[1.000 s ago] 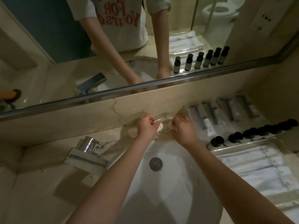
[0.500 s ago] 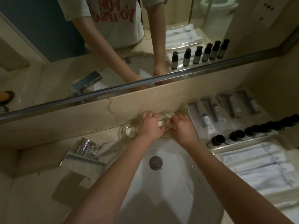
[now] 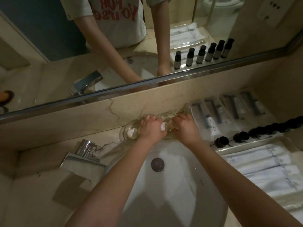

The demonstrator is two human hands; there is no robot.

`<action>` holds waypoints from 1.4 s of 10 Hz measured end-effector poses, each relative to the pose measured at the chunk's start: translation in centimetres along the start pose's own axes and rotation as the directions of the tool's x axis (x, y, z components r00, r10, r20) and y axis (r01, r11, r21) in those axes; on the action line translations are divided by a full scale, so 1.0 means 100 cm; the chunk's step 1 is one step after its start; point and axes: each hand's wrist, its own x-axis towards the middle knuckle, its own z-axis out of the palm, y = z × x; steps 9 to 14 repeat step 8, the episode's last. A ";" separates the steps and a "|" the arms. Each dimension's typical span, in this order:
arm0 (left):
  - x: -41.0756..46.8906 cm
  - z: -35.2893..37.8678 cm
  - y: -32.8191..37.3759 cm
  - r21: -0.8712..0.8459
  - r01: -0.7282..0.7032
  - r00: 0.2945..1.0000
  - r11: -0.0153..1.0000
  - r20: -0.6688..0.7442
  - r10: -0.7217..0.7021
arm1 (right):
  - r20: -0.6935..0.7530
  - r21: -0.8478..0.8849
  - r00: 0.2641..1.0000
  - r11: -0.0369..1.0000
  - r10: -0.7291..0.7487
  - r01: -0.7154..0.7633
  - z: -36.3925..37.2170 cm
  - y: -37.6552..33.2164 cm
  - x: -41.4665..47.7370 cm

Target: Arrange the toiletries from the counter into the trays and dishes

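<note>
Two clear glass dishes stand side by side on the marble ledge behind the sink. The left dish (image 3: 127,128) holds one round white wrapped soap (image 3: 132,133). The right dish (image 3: 164,115) holds two round soaps, one (image 3: 164,127) white with print, one (image 3: 173,125) paler. My left hand (image 3: 151,129) reaches over the gap between the dishes, fingers curled on the right dish's left rim. My right hand (image 3: 186,128) has its fingers curled at that dish's right side by the paler soap. Whether either hand grips the dish or a soap is hidden.
A chrome tap (image 3: 84,153) stands left of the white basin (image 3: 177,185). To the right lie several sealed kit packets (image 3: 213,115), a row of several dark small bottles (image 3: 242,136) on a tray, and rolled white towels (image 3: 268,169). A mirror runs above the ledge.
Both hands stay at the right dish; my left hand has shifted slightly left and down over its rim, and the view has tilted a little.
</note>
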 end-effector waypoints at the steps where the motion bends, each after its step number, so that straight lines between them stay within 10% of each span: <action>1: 0.002 0.000 0.000 -0.008 -0.004 1.000 1.000 0.020 0.004 | 0.011 0.001 1.000 1.000 0.006 -0.006 0.001 0.001 0.002; 14: -0.006 -0.011 -0.007 0.027 -0.031 0.999 0.999 -0.033 0.032 | 0.003 0.051 1.000 0.999 0.008 -0.008 -0.004 -0.006 -0.004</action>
